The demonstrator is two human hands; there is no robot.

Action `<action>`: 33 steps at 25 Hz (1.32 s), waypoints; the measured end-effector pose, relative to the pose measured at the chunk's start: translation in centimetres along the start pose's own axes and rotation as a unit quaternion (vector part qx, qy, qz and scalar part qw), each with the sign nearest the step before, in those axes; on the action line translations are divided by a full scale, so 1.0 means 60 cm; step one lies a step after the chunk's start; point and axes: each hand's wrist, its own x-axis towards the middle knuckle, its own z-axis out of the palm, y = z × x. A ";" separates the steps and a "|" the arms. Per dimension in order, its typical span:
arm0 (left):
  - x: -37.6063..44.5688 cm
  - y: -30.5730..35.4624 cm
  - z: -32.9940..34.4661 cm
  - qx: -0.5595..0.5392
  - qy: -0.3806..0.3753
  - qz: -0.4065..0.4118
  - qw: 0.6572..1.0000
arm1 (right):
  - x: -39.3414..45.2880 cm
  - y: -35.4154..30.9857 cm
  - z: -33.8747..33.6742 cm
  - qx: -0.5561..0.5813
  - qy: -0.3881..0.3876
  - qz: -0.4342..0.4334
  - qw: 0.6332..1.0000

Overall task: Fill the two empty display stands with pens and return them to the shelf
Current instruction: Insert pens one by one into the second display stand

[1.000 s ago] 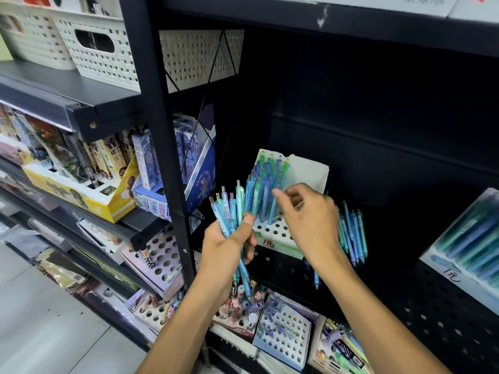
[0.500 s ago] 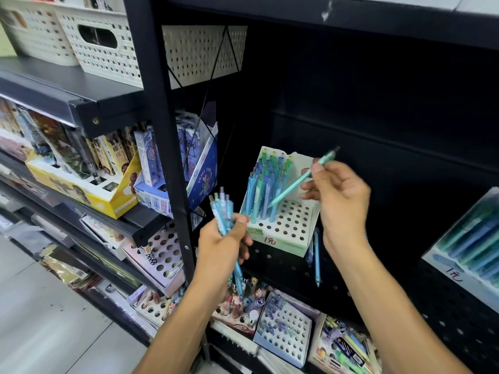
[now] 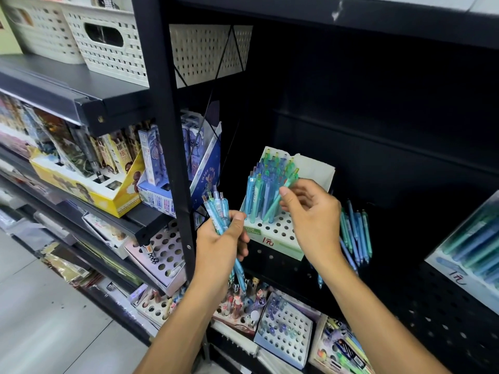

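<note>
A white perforated display stand [image 3: 278, 230] leans on the black shelf, its back rows filled with blue and green pens [image 3: 263, 182]. My right hand [image 3: 310, 211] pinches one teal pen [image 3: 280, 198], tip down at the stand's holes. My left hand [image 3: 221, 244] grips a bundle of blue pens [image 3: 217, 211] just left of the stand. More loose pens [image 3: 356, 233] lie on the shelf behind my right wrist.
A black upright post [image 3: 172, 147] stands left of my left hand. Another stand full of pens [image 3: 475, 252] sits at the right edge. Lower shelves hold more perforated stands [image 3: 283, 330]. White baskets [image 3: 108, 44] sit on the top left shelf.
My right hand, which held the teal pen raised to the right of the stand, has brought it down and left so its tip meets the stand's holes. The left hand stayed put.
</note>
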 end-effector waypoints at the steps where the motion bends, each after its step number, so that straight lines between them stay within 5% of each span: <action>1: 0.000 -0.001 0.000 -0.001 -0.001 0.002 1.000 | -0.004 0.001 0.003 -0.008 -0.004 -0.013 1.000; 5: -0.001 -0.001 0.001 -0.001 -0.006 0.007 1.000 | -0.014 0.007 0.015 -0.091 -0.053 -0.061 0.993; 10: 0.001 -0.003 0.001 0.012 -0.033 0.017 0.999 | 0.009 -0.016 0.022 -0.242 -0.134 -0.014 0.961; 12: -0.001 -0.001 0.001 0.013 -0.050 0.014 0.999 | 0.003 -0.030 0.015 -0.319 -0.099 -0.020 0.942; 14: -0.002 0.003 0.006 0.015 -0.059 0.023 0.998 | -0.015 -0.049 0.006 -0.241 -0.042 -0.051 0.968; 16: -0.006 0.005 0.015 0.042 -0.068 0.054 0.995 | -0.032 -0.074 0.006 -0.099 -0.097 -0.036 0.990; 18: -0.009 0.004 0.025 0.066 -0.082 0.070 0.992 | -0.041 -0.084 0.013 -0.087 -0.153 -0.027 0.984; 22: -0.004 -0.006 0.026 0.084 -0.087 0.065 0.991 | -0.018 -0.086 -0.006 0.009 -0.072 0.028 0.997; 28: -0.006 -0.003 0.037 0.111 -0.109 0.096 0.983 | -0.014 -0.088 0.000 -0.151 -0.134 0.044 0.978; 33: -0.003 0.000 0.035 0.097 -0.105 0.101 0.985 | -0.014 -0.082 0.003 -0.093 -0.128 0.074 0.985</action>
